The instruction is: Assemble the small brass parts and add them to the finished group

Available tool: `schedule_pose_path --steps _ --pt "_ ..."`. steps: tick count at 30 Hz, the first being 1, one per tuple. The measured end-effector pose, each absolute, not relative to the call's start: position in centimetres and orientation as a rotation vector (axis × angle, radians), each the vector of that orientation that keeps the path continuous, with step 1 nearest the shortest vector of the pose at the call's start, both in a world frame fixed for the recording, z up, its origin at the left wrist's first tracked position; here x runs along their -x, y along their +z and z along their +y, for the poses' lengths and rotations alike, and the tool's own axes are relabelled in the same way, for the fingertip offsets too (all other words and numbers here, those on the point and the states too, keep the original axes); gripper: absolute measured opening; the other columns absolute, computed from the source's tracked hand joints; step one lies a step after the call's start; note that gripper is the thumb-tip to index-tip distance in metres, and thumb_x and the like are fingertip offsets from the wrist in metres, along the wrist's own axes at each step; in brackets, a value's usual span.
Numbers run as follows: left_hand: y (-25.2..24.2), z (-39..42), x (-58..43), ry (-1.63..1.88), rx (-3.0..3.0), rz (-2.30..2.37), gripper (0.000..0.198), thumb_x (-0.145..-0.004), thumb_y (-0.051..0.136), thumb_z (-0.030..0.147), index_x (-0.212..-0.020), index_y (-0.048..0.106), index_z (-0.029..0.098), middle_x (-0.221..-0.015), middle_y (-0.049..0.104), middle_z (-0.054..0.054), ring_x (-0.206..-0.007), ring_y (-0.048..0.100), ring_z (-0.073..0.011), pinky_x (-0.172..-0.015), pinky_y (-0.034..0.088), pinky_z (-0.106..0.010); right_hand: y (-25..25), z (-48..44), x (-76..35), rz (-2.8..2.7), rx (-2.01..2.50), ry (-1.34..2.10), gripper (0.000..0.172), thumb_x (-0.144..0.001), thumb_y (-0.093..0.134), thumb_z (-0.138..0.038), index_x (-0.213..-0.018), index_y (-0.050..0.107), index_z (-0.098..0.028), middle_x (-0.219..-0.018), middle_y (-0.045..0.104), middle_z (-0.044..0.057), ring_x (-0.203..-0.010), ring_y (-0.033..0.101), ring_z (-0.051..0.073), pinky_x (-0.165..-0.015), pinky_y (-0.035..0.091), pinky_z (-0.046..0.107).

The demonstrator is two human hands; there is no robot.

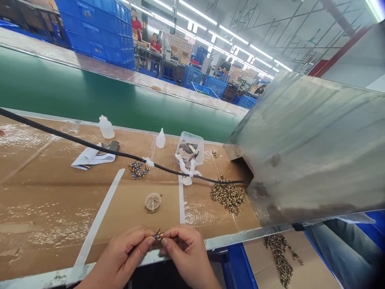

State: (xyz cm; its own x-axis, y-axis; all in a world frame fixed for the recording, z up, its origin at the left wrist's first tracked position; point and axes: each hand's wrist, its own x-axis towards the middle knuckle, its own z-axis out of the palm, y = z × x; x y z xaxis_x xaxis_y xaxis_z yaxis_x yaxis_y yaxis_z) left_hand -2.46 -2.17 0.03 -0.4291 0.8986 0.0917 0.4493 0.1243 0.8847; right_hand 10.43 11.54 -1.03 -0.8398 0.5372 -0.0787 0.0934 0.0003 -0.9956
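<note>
My left hand (128,251) and my right hand (186,251) meet at the table's front edge, fingertips pinched together. Between them is a tiny part (158,236) with blue, yellow and red bits and a dark thin end; its exact kind is too small to make out. Both hands are closed on it. Just beyond them sits a small round clear container (153,202) with thin pieces in it. A small pile of blue-and-yellow parts (139,169) lies farther back. To the right spreads a larger pile of black-and-yellow parts (227,195).
A black cable (120,153) crosses the cardboard-covered table into a metal housing (306,152). Behind stand two white squeeze bottles (106,127) and a clear plastic box (189,148). Beyond runs a green conveyor belt (120,96). More parts (279,257) lie lower right.
</note>
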Motion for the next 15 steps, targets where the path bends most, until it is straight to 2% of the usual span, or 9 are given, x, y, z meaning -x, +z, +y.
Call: schedule_pose_path --steps 3,5,9,11,15 --pt "0.2 -2.9 3.8 1.281 -1.3 2.026 0.028 -0.094 0.047 0.042 -0.085 0.067 0.025 -0.074 0.069 0.002 -0.068 0.066 -0.0131 -0.064 0.049 -0.014 -1.3 11.7 -10.4 -1.962 0.656 1.878 0.026 -0.08 0.073 -0.037 -0.077 0.075 -0.011 -0.075 0.065 0.005 -0.054 0.068 0.013 -0.052 0.053 0.019" --pt "0.0 -3.4 5.6 1.298 -1.254 2.192 0.025 -0.089 0.056 0.046 -0.097 0.07 0.027 -0.087 0.074 0.003 -0.078 0.069 -0.0147 -0.07 0.051 -0.013 -1.6 11.8 -10.3 -1.932 0.653 1.894 0.028 -0.079 0.073 -0.039 -0.075 0.074 -0.011 -0.072 0.063 0.004 -0.053 0.068 0.013 -0.051 0.054 0.019" --pt "-0.3 -3.4 10.0 1.144 -1.002 2.523 0.033 -0.082 0.059 0.056 -0.096 0.073 0.031 -0.097 0.076 0.008 -0.088 0.069 -0.0182 -0.077 0.05 -0.017 -2.1 11.8 -10.2 -1.838 0.647 1.971 0.032 -0.076 0.075 -0.042 -0.073 0.073 -0.011 -0.072 0.061 0.003 -0.053 0.069 0.014 -0.05 0.054 0.018" --pt "-0.1 -2.7 11.7 1.032 -0.984 2.627 0.034 -0.08 0.059 0.058 -0.091 0.074 0.03 -0.09 0.077 0.008 -0.082 0.069 -0.0195 -0.07 0.05 -0.019 -2.3 11.7 -10.1 -1.817 0.653 1.97 0.032 -0.074 0.077 -0.042 -0.071 0.073 -0.011 -0.071 0.061 0.003 -0.052 0.069 0.014 -0.048 0.053 0.017" --pt "1.3 -1.0 13.2 0.846 -1.068 2.733 0.038 -0.083 0.048 0.053 -0.083 0.073 0.025 -0.069 0.073 0.006 -0.062 0.064 -0.0175 -0.057 0.041 -0.019 -2.6 11.6 -9.8 -1.798 0.681 1.953 0.036 -0.069 0.078 -0.047 -0.068 0.073 -0.012 -0.066 0.061 0.002 -0.049 0.068 0.014 -0.045 0.051 0.017"
